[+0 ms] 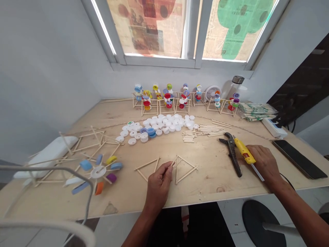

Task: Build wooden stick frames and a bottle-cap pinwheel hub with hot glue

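My left hand (pixel 158 187) sits at the middle of the plywood table (pixel 159 195), its fingers pinching a thin wooden stick (pixel 170 167). That stick lies between two triangular stick frames, one open (pixel 146 168) and one closed (pixel 185 170). My right hand (pixel 266 165) grips a yellow hot glue gun (pixel 244 151), and a white glue stick (pixel 257 172) shows beside my palm. Just left of the gun lie black pliers (pixel 231 154), touching or almost touching it.
White and coloured bottle caps (pixel 159 125) lie heaped behind my hands beside loose craft sticks (pixel 203 132). Stick frames with caps (pixel 167 99) line the back. At left are a cap-and-stick wheel (pixel 98 171) and a white pad (pixel 46 154). A phone (pixel 298 159) lies right.
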Motion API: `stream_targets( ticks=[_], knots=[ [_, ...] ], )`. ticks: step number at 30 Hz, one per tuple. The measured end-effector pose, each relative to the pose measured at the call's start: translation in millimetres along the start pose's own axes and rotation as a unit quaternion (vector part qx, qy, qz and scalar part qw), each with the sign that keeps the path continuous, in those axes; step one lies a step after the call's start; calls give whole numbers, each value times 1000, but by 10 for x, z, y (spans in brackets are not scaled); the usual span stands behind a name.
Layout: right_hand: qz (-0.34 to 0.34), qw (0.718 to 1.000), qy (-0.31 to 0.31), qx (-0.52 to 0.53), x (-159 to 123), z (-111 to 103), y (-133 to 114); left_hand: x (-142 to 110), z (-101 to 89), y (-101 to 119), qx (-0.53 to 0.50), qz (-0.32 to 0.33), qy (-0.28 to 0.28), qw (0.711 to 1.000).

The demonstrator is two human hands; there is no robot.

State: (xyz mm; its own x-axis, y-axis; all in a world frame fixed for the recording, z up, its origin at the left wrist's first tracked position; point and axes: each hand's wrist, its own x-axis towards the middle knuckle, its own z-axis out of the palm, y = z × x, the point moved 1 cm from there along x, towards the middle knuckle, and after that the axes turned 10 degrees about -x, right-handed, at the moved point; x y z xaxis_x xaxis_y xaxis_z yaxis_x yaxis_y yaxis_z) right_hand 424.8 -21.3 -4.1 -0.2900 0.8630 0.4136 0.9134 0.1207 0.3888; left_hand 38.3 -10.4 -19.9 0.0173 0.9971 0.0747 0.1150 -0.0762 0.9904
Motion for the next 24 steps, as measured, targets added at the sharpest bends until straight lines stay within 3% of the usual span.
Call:
stream_targets(
  ticks=[12, 18, 21, 24],
  knots=[
    [-32, 998, -47, -8, 4, 14, 30, -6, 7, -18, -23, -8, -4, 1000],
    [-27, 999, -25, 28, -159, -120, 81, 1, -3, -20, -11, 0, 1, 1000],
    [42, 997, 46, 45, -201, -327, -163, 3, -1, -24, -12, 2, 1, 1000],
    [90, 984, 73, 135, -122, -512, -627, -1, 6, -29, -16, 5, 0, 1000]
  ],
)
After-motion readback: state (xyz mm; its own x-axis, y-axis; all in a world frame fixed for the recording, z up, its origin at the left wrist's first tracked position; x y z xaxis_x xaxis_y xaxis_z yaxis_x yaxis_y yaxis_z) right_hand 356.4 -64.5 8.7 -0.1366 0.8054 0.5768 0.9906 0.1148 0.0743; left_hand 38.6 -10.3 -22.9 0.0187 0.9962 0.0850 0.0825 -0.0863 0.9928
